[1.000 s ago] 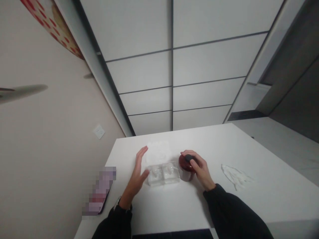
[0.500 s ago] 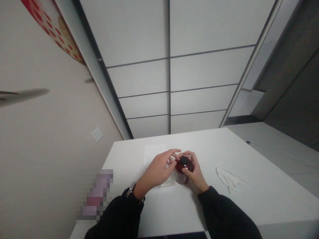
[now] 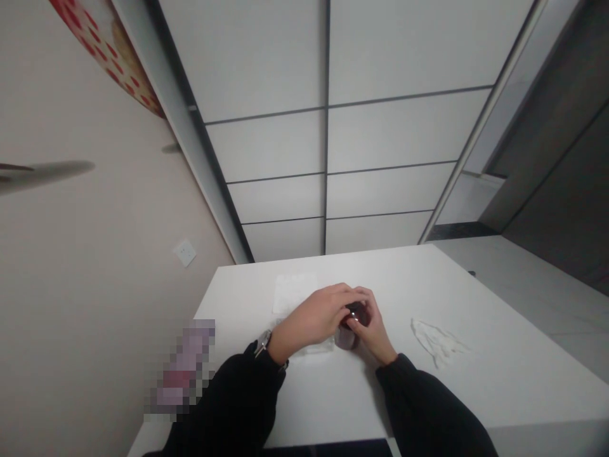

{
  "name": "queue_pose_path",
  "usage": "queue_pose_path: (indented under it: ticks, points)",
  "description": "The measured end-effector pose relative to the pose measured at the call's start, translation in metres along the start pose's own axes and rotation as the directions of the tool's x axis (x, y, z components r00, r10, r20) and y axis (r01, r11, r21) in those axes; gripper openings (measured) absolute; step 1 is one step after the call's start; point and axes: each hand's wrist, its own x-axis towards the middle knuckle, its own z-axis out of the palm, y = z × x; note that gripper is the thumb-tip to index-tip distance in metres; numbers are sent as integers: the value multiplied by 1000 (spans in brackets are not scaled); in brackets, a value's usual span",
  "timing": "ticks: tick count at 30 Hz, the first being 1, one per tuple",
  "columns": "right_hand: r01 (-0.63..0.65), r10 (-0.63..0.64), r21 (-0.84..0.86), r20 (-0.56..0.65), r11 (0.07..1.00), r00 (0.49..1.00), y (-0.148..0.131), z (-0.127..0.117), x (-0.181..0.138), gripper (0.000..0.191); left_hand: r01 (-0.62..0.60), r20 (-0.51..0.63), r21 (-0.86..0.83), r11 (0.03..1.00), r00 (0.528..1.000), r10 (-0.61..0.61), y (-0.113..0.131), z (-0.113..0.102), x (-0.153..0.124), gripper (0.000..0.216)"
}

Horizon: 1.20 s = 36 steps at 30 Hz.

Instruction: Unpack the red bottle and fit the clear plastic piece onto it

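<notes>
Nearest, two dark sleeves lead to the small dark red jar [image 3: 351, 320] standing on the white table [image 3: 404, 393]. The right hand [image 3: 371, 330] grips its side while the left hand [image 3: 320, 315] closes over its lid, so opening it looks like the step in hand; a steady twist comes next. Half a second ago the left fingers only touched the lid. Right of the jar lies a crumpled clear glove [image 3: 438, 341]; behind it, a white sheet [image 3: 292, 291].

a crumpled clear glove [image 3: 440, 343] on the white table [image 3: 476, 393], a wall socket [image 3: 184, 252] to the left
</notes>
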Motion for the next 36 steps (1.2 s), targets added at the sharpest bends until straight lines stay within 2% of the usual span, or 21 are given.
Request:
queue_pose_path:
  ticks: [3,6,11,14,17,21,25,31,36]
  points:
    - [-11,11,-3,-5,1000,1000,-3,0,0,68,51,19,69,996,998,-52,1,1,6,37]
    - [-24,24,-8,7,1000,1000,-4,0,0,68,120,-4,141,983,993,-120,2,4,16,15]
    - [-30,30,-23,0,999,1000,-2,-1,-1,71,201,-108,160,966,977,-185,5,-4,28,25]
    - [-16,16,-27,9,1000,1000,-3,0,-1,69,190,-127,101,977,976,-177,2,-18,32,15]
    - [1,0,-32,26,999,1000,-5,0,-1,65,195,-101,39,980,977,-190,-12,-30,37,11]
    - [26,-24,-48,33,999,999,-8,0,-1,58,205,-6,15,979,979,-205,-44,-32,53,18]
    - [66,-62,-83,45,994,997,-11,-1,0,46,176,142,67,982,973,-184,-81,-20,74,16]
    - [111,-106,-103,49,988,993,-16,2,0,39,97,347,96,991,930,-125,-129,4,96,29]
    - [123,-119,-118,39,985,992,-19,4,1,42,9,450,79,997,892,-43,-157,18,101,30]
